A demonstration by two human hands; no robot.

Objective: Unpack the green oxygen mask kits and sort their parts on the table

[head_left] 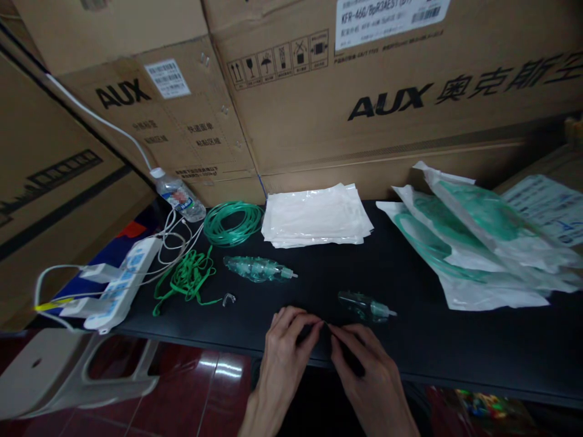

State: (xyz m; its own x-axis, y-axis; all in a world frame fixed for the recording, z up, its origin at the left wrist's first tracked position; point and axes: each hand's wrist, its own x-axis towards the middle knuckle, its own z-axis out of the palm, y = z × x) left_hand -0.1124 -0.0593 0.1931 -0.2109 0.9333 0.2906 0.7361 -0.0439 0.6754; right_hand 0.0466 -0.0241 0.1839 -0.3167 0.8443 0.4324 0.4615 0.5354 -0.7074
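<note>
Over the front edge of the black table, my left hand (289,346) and my right hand (364,361) meet with thumbs and forefingers pinched. Something tiny seems to lie between the fingertips, too small to make out. Just right of and beyond my right hand lies a single clear green oxygen mask (364,305). Farther back on the left is a stack of nested green masks (257,268). Small metal nose clips (228,298) lie left of my left hand, beside a tangle of green elastic straps (189,278).
Behind lie coiled green tubing (233,223) and a pile of white pouches (316,216). Filled pouches (478,243) are heaped at right. A power strip (130,282), cables and a water bottle (180,195) stand left. Cardboard boxes (291,121) wall the back; a stool (45,370) stands below.
</note>
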